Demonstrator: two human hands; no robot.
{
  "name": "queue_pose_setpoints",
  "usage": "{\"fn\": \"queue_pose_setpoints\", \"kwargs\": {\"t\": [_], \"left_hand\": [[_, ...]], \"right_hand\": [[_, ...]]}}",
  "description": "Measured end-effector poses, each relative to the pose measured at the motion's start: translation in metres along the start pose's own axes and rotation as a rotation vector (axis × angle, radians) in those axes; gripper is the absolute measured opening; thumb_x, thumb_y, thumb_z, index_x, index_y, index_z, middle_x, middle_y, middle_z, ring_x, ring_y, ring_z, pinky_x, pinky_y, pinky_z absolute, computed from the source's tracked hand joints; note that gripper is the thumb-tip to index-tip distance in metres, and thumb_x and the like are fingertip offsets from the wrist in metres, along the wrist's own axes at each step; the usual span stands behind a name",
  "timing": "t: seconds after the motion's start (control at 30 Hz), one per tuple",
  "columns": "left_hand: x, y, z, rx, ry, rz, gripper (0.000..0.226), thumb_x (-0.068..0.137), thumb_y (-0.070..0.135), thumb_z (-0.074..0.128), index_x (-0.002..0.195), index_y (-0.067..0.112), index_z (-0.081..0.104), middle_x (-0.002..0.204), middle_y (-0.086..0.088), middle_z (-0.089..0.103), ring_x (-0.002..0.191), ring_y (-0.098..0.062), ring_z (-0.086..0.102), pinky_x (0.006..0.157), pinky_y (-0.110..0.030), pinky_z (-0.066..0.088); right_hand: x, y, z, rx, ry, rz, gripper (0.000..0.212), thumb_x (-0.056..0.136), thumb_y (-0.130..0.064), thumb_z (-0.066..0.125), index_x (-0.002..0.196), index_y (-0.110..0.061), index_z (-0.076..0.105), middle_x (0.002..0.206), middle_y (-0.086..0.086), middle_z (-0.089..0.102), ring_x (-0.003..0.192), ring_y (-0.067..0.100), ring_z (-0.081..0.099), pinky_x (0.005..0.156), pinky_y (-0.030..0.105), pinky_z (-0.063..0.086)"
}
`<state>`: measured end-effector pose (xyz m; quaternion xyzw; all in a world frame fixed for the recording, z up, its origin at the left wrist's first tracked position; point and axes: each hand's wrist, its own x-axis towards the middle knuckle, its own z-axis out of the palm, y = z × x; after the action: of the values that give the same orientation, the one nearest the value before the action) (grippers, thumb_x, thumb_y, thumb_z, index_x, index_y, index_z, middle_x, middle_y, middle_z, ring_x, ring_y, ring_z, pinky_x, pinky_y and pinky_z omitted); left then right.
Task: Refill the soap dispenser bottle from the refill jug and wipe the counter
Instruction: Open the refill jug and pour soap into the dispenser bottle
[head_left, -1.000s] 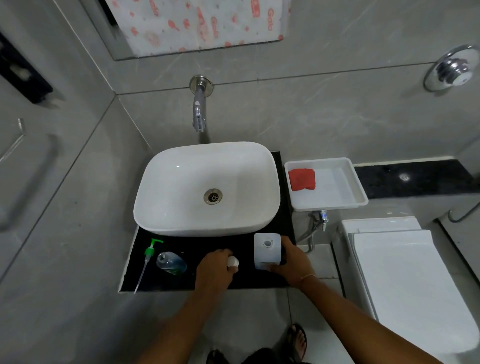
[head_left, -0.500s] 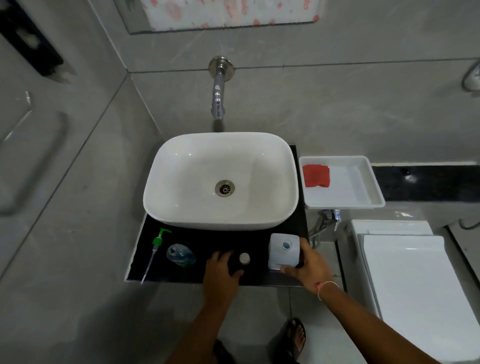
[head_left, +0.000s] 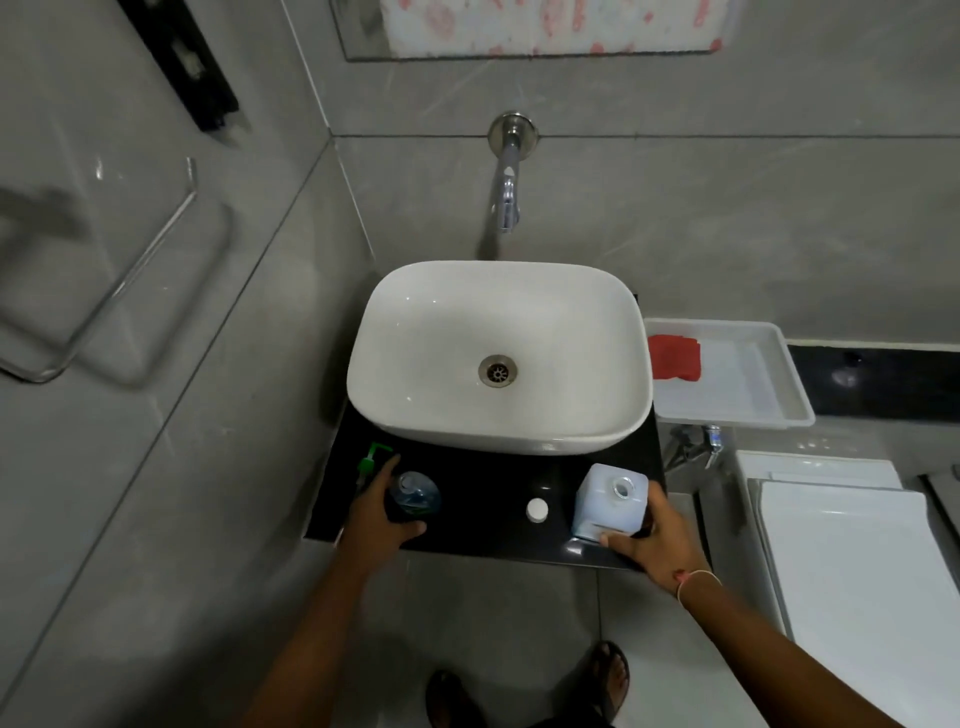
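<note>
Left hand (head_left: 375, 512) on dispenser bottle (head_left: 414, 493) — uncapped

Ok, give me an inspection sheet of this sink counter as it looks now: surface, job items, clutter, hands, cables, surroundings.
Surface: black counter, no spill visible.
Job's things: soap bottle uncapped, blue liquid inside; green pump lying beside it; refill jug open; white cap loose between them.
Clutter: nothing seen.
Hands: left hand wrapped around the bottle; right hand gripping the jug.
Cables: nothing seen.
Surroundings: white basin, wall tap, white tray with red cloth, toilet.
</note>
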<state>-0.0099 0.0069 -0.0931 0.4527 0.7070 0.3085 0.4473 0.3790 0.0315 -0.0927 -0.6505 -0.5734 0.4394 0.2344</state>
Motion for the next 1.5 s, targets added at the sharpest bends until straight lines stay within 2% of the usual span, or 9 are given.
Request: {"fn": "queue_pose_setpoints", "kwargs": {"t": [0.17,0.3,0.5,0.7,0.8,0.9,1.03,1.2,1.5], "left_hand": [[0.018,-0.001,-0.005,-0.118,-0.080,-0.031,0.059,0.068,-0.013,0.085,0.118,0.011,0.064,0.113,-0.009,0.069,0.118,-0.037,0.062,0.096,-0.034,0.049],[0.015,0.003,-0.004,-0.107,-0.079,-0.013,0.055,0.068,-0.010,0.087,0.117,0.006,0.065,0.110,-0.012,0.070,0.109,-0.032,0.064,0.097,-0.038,0.051],[-0.014,0.037,0.004,-0.084,-0.046,0.138,0.052,0.067,-0.001,0.090,0.110,0.019,0.068,0.105,0.001,0.074,0.096,-0.014,0.070,0.077,-0.010,0.053],[-0.052,0.099,0.021,-0.089,-0.083,0.320,0.047,0.063,0.019,0.095,0.103,0.030,0.073,0.095,0.005,0.079,0.089,-0.011,0.074,0.077,-0.024,0.060],[-0.071,0.131,0.026,-0.056,-0.087,0.413,0.047,0.061,0.035,0.092,0.102,0.040,0.071,0.094,0.013,0.077,0.088,-0.007,0.074,0.074,-0.020,0.060],[-0.084,0.158,0.027,-0.041,-0.090,0.503,0.047,0.063,0.034,0.090,0.105,0.041,0.070,0.094,0.015,0.078,0.087,-0.006,0.074,0.077,-0.023,0.060],[-0.099,0.188,0.026,-0.051,-0.138,0.607,0.046,0.070,0.036,0.089,0.112,0.034,0.070,0.099,0.013,0.077,0.094,-0.011,0.074,0.077,-0.018,0.057],[-0.111,0.212,0.024,-0.084,-0.139,0.650,0.046,0.070,0.042,0.087,0.112,0.034,0.070,0.101,0.013,0.077,0.093,-0.014,0.073,0.076,-0.015,0.054],[-0.121,0.232,0.020,-0.102,-0.125,0.701,0.043,0.069,0.036,0.089,0.107,0.038,0.070,0.099,0.013,0.077,0.090,-0.013,0.073,0.074,-0.014,0.054]], "right_hand": [[-0.019,-0.007,0.010,-0.002,0.058,-0.013,0.070,0.054,-0.043,0.091,0.108,-0.058,0.049,0.106,-0.017,0.066,0.095,0.003,0.065,0.073,0.019,0.055],[-0.031,-0.011,0.014,-0.032,0.109,-0.056,0.072,0.059,-0.039,0.091,0.111,-0.054,0.045,0.113,-0.020,0.061,0.103,0.008,0.061,0.082,0.034,0.059],[-0.045,-0.034,0.007,-0.011,0.219,-0.083,0.072,0.058,-0.042,0.091,0.110,-0.053,0.043,0.110,-0.025,0.060,0.099,-0.001,0.060,0.065,0.012,0.051],[-0.054,-0.093,-0.026,-0.004,0.314,-0.245,0.068,0.062,-0.033,0.089,0.109,-0.047,0.042,0.109,-0.021,0.060,0.099,-0.008,0.058,0.063,0.010,0.050],[-0.061,-0.130,-0.051,-0.068,0.340,-0.406,0.073,0.064,-0.031,0.087,0.120,-0.052,0.045,0.115,-0.027,0.059,0.107,-0.004,0.057,0.076,0.014,0.051],[-0.067,-0.161,-0.075,-0.140,0.351,-0.581,0.076,0.067,-0.028,0.088,0.131,-0.037,0.049,0.126,-0.017,0.058,0.117,0.008,0.056,0.091,0.028,0.053],[-0.078,-0.200,-0.102,-0.237,0.413,-0.783,0.070,0.073,-0.036,0.078,0.135,-0.038,0.047,0.132,-0.016,0.056,0.123,0.005,0.053,0.102,0.016,0.042],[-0.080,-0.221,-0.124,-0.377,0.470,-0.930,0.073,0.070,-0.017,0.083,0.134,-0.030,0.050,0.137,-0.012,0.054,0.130,0.012,0.051,0.110,0.050,0.041],[-0.079,-0.241,-0.142,-0.526,0.526,-1.033,0.058,0.078,-0.023,0.071,0.133,-0.020,0.054,0.136,0.004,0.057,0.131,0.024,0.051,0.115,0.052,0.033]]}}
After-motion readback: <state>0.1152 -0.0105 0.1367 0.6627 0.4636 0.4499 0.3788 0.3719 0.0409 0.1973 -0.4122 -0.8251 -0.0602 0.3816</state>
